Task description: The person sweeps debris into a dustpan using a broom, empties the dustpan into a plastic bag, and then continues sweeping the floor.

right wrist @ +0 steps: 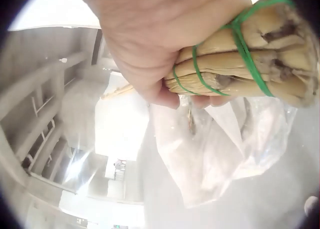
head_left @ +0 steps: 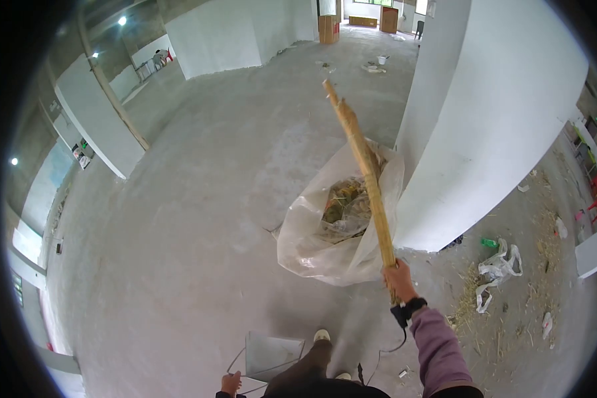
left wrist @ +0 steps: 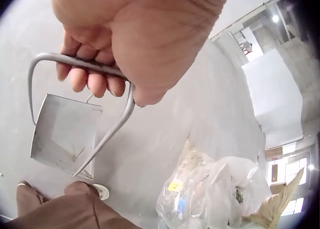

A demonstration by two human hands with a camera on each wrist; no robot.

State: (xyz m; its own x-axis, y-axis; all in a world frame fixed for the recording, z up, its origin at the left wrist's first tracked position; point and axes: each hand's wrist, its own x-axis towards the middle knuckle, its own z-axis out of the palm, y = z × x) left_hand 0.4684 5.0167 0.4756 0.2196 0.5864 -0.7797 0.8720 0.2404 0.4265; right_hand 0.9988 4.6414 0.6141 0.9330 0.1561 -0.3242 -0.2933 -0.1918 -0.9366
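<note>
My right hand (head_left: 399, 282) grips a straw broom (head_left: 371, 189) by its stalk handle. Green ties (right wrist: 245, 56) bind the handle's butt end in the right wrist view. From the hand the broom slants up and away, passing over a big clear plastic bag (head_left: 295, 242) with brownish rubbish inside; its straw fan shows in the left wrist view. My left hand (head_left: 231, 383) curls its fingers round the grey tube handle (left wrist: 112, 126) of a metal dustpan (left wrist: 65, 134). The dustpan hangs low beside my feet, its pan facing up.
A white pillar (head_left: 491, 132) stands right behind the bag. On the right, straw litter (head_left: 471, 292), a white carrier bag (head_left: 501, 265) and a green bottle (head_left: 489, 243) lie on the concrete floor (head_left: 179, 232). A white bucket (head_left: 383, 60) and cartons (head_left: 328, 30) stand farther off.
</note>
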